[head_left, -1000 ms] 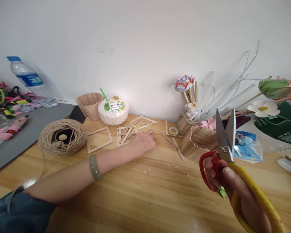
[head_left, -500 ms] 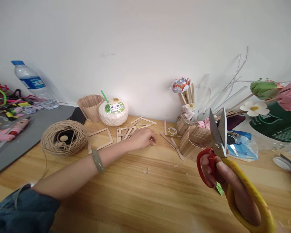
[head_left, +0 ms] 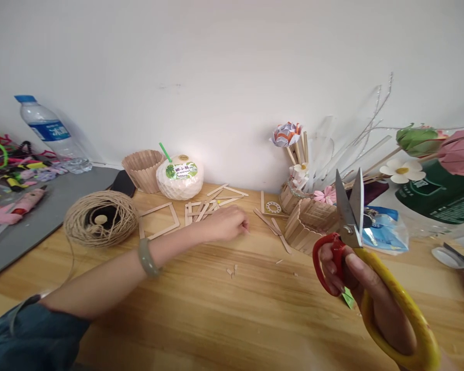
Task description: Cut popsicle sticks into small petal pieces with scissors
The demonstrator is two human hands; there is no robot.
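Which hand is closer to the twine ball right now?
Left. The left hand rests on the table by the loose craft sticks, its forearm passing beside the twine ball. The right hand holds the scissors far off at the table's opposite side.

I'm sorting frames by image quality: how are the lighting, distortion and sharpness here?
Head view: soft, even daylight; a bright glare spot on the wall behind the coconut. Wide-angle stretch at the edges enlarges the scissors in the right hand. The left hand among the craft sticks is fairly sharp; the edges look softer.
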